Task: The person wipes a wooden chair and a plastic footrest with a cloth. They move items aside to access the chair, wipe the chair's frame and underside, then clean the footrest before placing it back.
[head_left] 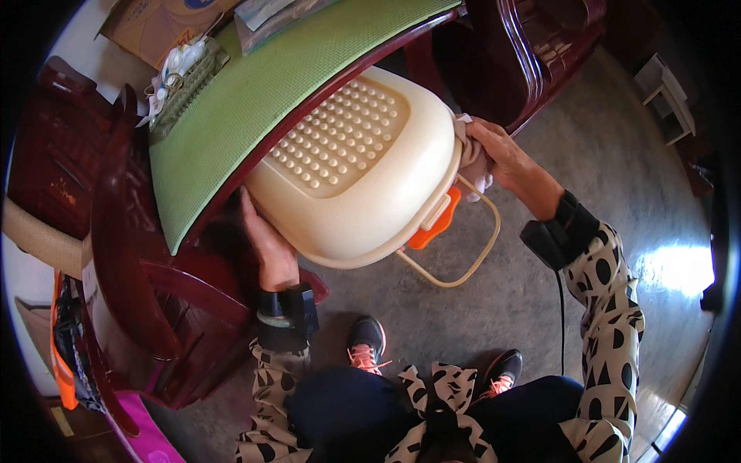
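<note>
A cream plastic lidded box or tub [405, 168] with a studded, bumpy top is held between my two hands, its far part beneath the edge of a table with a green mat. My left hand [269, 243] presses flat along its left side, fingers partly hidden under the table edge. At the right end of the box, my right hand [501, 147] holds a bunched brownish-pink cloth [474, 156] against the rim. An orange latch [438, 221] and a looped cream handle [492, 243] hang at the near side of the box.
The green woven mat [249, 124] covers the table, bearing a basket of small items [188, 75], a cardboard box [162, 29] and a plastic packet [278, 20]. Dark red wooden chairs [116, 231] stand left, another seat [544, 52] upper right. A white stool [666, 95] stands farther off.
</note>
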A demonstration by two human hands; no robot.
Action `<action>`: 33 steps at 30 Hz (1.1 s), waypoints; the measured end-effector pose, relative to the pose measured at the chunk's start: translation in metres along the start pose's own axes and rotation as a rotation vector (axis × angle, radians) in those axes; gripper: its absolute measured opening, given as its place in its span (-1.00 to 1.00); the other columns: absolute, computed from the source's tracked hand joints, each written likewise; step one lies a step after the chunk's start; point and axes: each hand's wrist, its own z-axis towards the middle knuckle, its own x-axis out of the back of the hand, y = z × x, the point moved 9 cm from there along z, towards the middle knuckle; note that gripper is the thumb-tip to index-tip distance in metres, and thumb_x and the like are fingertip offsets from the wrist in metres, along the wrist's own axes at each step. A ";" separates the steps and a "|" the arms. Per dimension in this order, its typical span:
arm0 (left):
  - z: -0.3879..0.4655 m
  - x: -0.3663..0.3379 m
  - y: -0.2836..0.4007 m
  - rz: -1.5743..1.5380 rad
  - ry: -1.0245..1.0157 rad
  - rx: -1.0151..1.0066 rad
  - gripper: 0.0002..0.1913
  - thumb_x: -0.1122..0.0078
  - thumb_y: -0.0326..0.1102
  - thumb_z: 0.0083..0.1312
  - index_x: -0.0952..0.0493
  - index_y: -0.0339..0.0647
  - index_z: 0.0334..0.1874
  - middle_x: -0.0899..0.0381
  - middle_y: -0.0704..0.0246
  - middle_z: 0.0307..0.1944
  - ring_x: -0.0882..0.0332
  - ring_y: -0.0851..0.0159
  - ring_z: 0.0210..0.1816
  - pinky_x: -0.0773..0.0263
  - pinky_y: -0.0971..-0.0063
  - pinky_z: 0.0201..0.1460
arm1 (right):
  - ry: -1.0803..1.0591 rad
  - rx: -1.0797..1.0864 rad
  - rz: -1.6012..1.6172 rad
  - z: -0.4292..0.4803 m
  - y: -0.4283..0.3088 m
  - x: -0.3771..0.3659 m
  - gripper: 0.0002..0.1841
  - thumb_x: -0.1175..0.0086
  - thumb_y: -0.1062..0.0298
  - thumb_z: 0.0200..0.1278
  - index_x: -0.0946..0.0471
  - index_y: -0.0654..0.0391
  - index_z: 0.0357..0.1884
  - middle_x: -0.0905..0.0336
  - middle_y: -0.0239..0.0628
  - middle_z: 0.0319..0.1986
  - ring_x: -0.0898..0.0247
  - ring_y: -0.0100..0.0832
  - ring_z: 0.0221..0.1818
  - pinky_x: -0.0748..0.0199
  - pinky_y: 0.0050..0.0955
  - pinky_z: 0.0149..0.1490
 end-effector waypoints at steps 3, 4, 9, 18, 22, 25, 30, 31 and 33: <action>0.016 -0.004 0.004 0.040 -0.030 -0.066 -0.43 0.18 0.07 0.52 -0.31 -0.23 0.38 -0.37 0.34 0.35 -0.34 0.19 0.33 -0.24 0.33 0.38 | -0.032 0.036 0.044 0.023 -0.004 -0.003 -0.57 -0.09 0.11 0.39 -0.49 0.21 0.13 -0.60 -0.24 -0.02 -0.52 -0.49 -0.01 -0.52 -0.47 0.13; 0.026 0.004 0.001 0.078 0.029 -0.059 -0.42 0.18 0.08 0.52 -0.32 -0.23 0.38 -0.37 0.34 0.34 -0.34 0.20 0.32 -0.25 0.34 0.37 | -0.006 0.035 0.054 0.029 -0.005 -0.003 -0.57 -0.10 0.11 0.38 -0.49 0.22 0.12 -0.60 -0.23 -0.03 -0.52 -0.48 -0.01 -0.52 -0.46 0.13; 0.074 0.022 0.014 0.285 0.082 -0.321 -0.38 0.13 0.14 0.49 -0.32 -0.24 0.37 -0.37 0.31 0.33 -0.36 0.21 0.30 -0.31 0.36 0.31 | 0.281 -0.002 0.055 0.062 -0.009 0.005 -0.55 -0.12 0.23 0.31 -0.47 0.29 0.15 -0.58 -0.16 -0.08 -0.54 -0.33 -0.09 -0.57 -0.31 0.05; 0.010 0.040 -0.060 0.267 0.304 0.027 -0.39 0.20 0.14 0.46 -0.37 -0.26 0.30 -0.35 0.19 0.36 -0.34 0.15 0.34 -0.25 0.16 0.37 | 0.301 0.013 0.138 0.088 0.000 0.009 -0.45 -0.26 0.21 0.23 -0.43 0.24 0.22 -0.58 -0.18 -0.03 -0.54 -0.28 -0.01 -0.54 -0.27 0.13; -0.043 0.026 -0.120 0.177 -0.073 0.504 -0.30 0.23 0.21 0.43 -0.31 -0.28 0.35 -0.36 0.15 0.32 -0.32 0.09 0.35 -0.18 -0.17 0.34 | 0.153 0.070 0.050 0.075 0.000 0.010 -0.33 -0.16 0.01 0.33 -0.32 0.26 0.33 -0.50 -0.16 0.11 -0.50 -0.28 0.08 -0.48 -0.35 0.20; -0.081 -0.028 -0.129 0.224 -0.676 0.604 -0.26 0.10 0.27 0.37 -0.36 -0.31 0.29 -0.45 0.15 0.23 -0.35 0.11 0.31 -0.20 -0.06 0.35 | -0.125 0.141 0.043 0.051 -0.005 0.001 -0.34 -0.12 0.02 0.38 -0.28 0.24 0.37 -0.45 -0.14 0.17 -0.39 -0.34 0.21 -0.36 -0.39 0.31; -0.074 -0.066 -0.149 0.682 -0.713 0.402 -0.49 -0.20 -0.01 0.36 -0.50 -0.37 0.11 -0.64 0.27 -0.03 -0.57 0.31 0.05 -0.42 0.40 0.17 | -0.125 0.184 -0.577 0.028 0.014 0.008 -0.04 -0.45 -0.18 -0.11 -0.33 -0.15 0.40 -0.27 -0.08 0.25 -0.23 -0.07 0.32 -0.16 -0.20 0.44; -0.069 -0.074 -0.153 0.741 -0.752 0.329 -0.56 -0.23 -0.11 0.37 -0.51 -0.37 0.09 -0.64 0.29 -0.04 -0.58 0.35 0.02 -0.44 0.48 0.12 | -0.082 0.328 -0.699 0.028 0.008 0.007 -0.08 -0.47 -0.07 -0.12 -0.35 -0.19 0.39 -0.27 -0.06 0.21 -0.26 -0.05 0.29 -0.24 -0.21 0.39; -0.048 -0.066 -0.161 0.846 -0.605 0.270 -0.73 -0.24 -0.28 0.38 -0.58 -0.38 -0.04 -0.68 0.38 -0.23 -0.62 0.47 -0.21 -0.49 0.64 -0.11 | 0.096 0.337 -0.849 0.035 0.021 0.014 -0.20 -0.44 0.01 -0.07 -0.41 -0.17 0.31 -0.33 -0.02 0.14 -0.34 -0.03 0.23 -0.35 -0.21 0.31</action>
